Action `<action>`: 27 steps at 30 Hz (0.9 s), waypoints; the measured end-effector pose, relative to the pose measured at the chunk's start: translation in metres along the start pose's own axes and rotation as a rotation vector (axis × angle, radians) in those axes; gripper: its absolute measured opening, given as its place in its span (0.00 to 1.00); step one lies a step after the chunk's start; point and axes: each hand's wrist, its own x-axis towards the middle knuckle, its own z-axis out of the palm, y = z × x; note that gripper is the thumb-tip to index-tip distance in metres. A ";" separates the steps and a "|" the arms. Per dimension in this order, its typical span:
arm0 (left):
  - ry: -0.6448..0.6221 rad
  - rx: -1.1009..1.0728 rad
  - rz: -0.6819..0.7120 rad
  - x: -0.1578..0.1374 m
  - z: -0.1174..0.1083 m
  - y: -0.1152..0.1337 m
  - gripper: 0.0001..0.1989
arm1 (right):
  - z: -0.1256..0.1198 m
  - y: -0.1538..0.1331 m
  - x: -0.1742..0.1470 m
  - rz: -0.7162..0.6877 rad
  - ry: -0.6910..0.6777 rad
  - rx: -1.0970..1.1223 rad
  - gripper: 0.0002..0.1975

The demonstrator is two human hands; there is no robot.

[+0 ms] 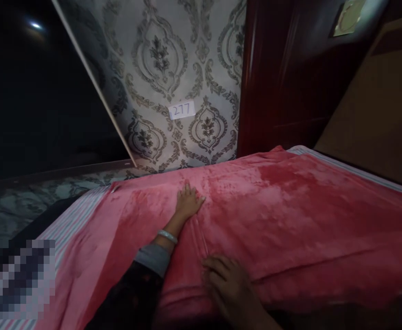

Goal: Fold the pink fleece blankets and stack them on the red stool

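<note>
A red and pink plush blanket [290, 220] lies spread over a striped sheet [80, 215]. My left hand [188, 201] rests flat on its far part, fingers apart, with a bangle at the wrist. Closer to me, my right hand [226, 279] is curled on the blanket, its fingers bent around a bit of the fabric; the thumb side is partly hidden and slightly blurred. Thin creases run through the cloth between my two hands, and a longer fold stretches off to the right.
Patterned wallpaper with a paper label [182, 110] reading 277 stands behind the bed. A dark glossy panel [49, 101] is at left. Dark red wood panelling [290, 68] and a brown board [380, 110] are at right. A pixelated patch covers the lower left.
</note>
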 end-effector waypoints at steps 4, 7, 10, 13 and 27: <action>0.013 0.023 0.007 0.002 -0.001 -0.004 0.35 | 0.004 0.000 0.000 0.049 -0.034 0.010 0.06; 0.050 0.045 0.022 0.005 -0.003 -0.005 0.33 | 0.007 0.002 -0.001 0.072 -0.067 -0.029 0.05; 0.083 0.064 0.045 0.005 -0.006 -0.004 0.30 | 0.003 0.004 -0.001 0.049 -0.122 -0.088 0.04; 0.130 0.085 0.057 0.004 -0.010 -0.001 0.28 | -0.007 0.004 0.001 0.021 -0.219 -0.134 0.08; 0.226 -0.286 0.242 -0.123 0.030 -0.021 0.33 | -0.032 0.000 0.003 -0.017 -0.354 -0.230 0.14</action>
